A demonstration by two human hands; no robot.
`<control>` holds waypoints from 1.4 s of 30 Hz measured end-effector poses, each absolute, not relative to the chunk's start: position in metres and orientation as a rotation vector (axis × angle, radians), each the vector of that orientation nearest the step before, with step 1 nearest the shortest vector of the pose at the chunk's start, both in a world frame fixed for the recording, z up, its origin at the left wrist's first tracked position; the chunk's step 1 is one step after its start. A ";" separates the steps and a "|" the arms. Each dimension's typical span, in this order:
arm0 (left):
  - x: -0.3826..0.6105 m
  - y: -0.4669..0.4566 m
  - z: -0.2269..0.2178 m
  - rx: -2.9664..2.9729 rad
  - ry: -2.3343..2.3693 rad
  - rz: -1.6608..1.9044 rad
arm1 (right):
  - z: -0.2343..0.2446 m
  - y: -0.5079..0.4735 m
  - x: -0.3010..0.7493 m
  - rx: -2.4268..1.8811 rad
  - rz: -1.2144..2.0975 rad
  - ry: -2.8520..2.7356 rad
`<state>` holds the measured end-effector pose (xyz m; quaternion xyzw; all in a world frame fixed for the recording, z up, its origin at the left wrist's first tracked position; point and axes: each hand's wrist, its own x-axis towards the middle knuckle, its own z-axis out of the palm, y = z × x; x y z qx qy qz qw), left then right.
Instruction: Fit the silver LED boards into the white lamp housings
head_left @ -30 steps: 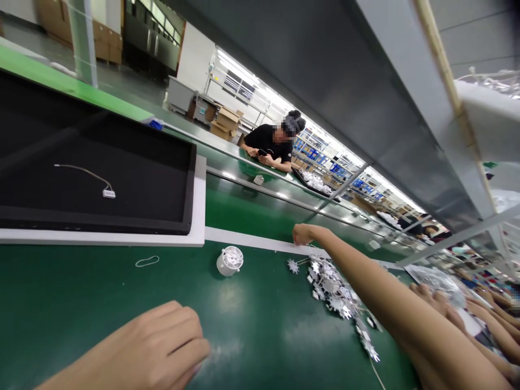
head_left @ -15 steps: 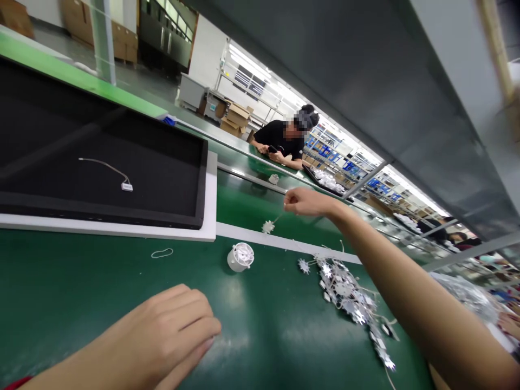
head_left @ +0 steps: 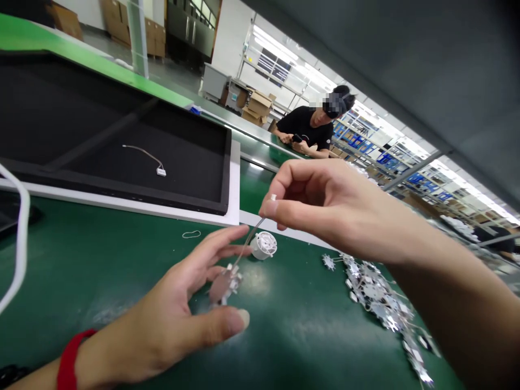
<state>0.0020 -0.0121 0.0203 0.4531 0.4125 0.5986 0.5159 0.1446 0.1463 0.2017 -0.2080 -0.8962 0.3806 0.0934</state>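
Observation:
Between thumb and forefinger, my right hand (head_left: 320, 206) pinches a thin cable (head_left: 246, 244) just below its small white connector (head_left: 273, 197). From the cable's lower end hangs a star-shaped metal piece (head_left: 224, 286), slightly blurred. My left hand (head_left: 182, 303) is open around that piece, thumb and fingers apart; whether it touches the piece I cannot tell. Just behind the left fingertips, a round white plastic housing (head_left: 264, 246) stands on the green table. A pile of similar star-shaped pieces with cables (head_left: 376, 295) lies to the right, partly below my right forearm.
A black tray (head_left: 190, 189) at the left holds one small white connector with a cable (head_left: 161, 171). A rubber band (head_left: 191, 234) lies on the green table (head_left: 309, 330). A white cord (head_left: 20, 238) crosses the left edge. Across the bench sits a person (head_left: 311, 124) holding a dark phone-like object.
My right hand has come back nearer with the dangling star-shaped piece. My left hand has opened and turned, rising around the piece. The view has shifted.

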 end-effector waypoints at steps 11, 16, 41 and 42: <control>-0.004 0.006 0.046 0.395 0.652 1.393 | 0.148 0.186 0.145 -1.032 1.004 -2.584; -0.005 0.006 0.053 0.312 0.728 1.339 | 0.128 0.184 0.158 -0.997 0.875 -2.579; 0.005 0.005 0.031 0.587 0.899 1.178 | 0.059 0.105 0.213 -0.539 0.951 -2.409; 0.005 0.005 0.030 0.565 0.890 1.172 | 0.059 0.105 0.213 -0.537 0.933 -2.422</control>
